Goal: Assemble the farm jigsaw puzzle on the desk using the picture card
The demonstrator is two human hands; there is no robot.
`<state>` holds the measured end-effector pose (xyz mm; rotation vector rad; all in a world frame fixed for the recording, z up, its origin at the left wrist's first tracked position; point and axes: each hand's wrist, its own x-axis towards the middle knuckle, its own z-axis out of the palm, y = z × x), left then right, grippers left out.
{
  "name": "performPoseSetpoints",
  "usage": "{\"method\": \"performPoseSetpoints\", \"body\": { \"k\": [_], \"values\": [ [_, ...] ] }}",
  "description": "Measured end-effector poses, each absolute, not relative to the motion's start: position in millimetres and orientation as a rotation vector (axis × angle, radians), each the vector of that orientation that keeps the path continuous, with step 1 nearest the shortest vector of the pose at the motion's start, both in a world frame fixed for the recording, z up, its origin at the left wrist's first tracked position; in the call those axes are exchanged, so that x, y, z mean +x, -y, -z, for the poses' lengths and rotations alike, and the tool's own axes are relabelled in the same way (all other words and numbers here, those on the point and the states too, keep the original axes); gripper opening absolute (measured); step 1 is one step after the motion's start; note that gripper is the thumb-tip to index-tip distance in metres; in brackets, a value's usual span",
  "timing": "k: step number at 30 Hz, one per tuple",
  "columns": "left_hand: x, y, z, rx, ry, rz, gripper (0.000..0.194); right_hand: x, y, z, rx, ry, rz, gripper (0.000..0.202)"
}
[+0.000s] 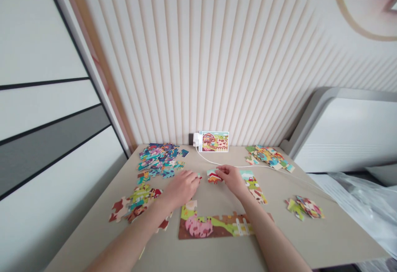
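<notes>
My right hand pinches the right edge of a puzzle piece with a red roof on it, low over the table. To its left, my left hand is closed, with a small puzzle piece peeking out at its fingertips, mostly hidden by the fingers. Nearer to me lies a joined strip of puzzle showing a pink pig and a white fence, partly covered by my right forearm. Another joined section with a tractor is beyond that forearm.
Loose pieces form piles at back left, front left, back right and right. A farm picture card leans on the ribbed wall beside a white plug. Its cable crosses the table.
</notes>
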<state>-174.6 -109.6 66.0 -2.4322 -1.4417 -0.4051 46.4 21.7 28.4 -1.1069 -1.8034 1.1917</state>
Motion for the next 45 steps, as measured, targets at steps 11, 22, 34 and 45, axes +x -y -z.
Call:
{"method": "performPoseSetpoints", "body": {
  "k": [11, 22, 34, 45],
  "values": [
    [-191.4, 112.4, -47.1, -2.451, 1.703, 0.560, 0.026, 10.5, -17.2, -39.9, -1.232, 2.084, -0.869, 0.016],
    [-190.8, 114.2, -46.5, -2.444, 1.719, 0.507, 0.035, 6.7, 2.8, -55.2, -1.298, 2.394, -0.389, 0.025],
    [-191.4, 114.6, -46.4, -2.431, 1.771, 0.550, 0.031, 18.1, 15.4, -50.9, -0.960, 2.674, -0.245, 0.027],
    [-197.5, 106.6, -36.5, -2.402, 1.811, 0.632, 0.039, 6.8, 23.3, -59.1, -0.996, 2.639, -0.261, 0.029]
  ]
}}
